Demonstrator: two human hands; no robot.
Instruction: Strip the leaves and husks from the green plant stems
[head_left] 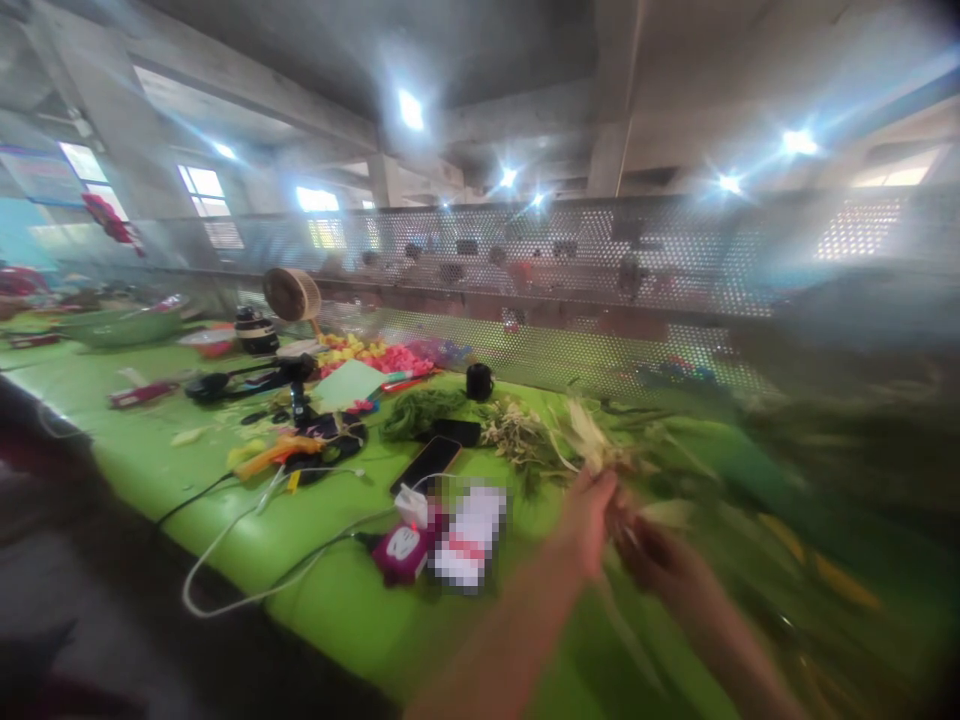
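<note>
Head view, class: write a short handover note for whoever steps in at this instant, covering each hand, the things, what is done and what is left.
Left hand: closed around a bunch of pale dried plant stalks, held upright.
Right hand: at the bunch's base, grip blurred.
More loose dried and green stems lie on the bright green table; a black phone lies nearby.
Done: one bunch gathered.
Left: the loose stems, apparently.

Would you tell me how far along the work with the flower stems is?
Done: nothing finished is recognisable. In hand: the left hand grips a pale stem bunch, the right hand beside it. Left: loose stems and a green sprig pile on the table.
</note>
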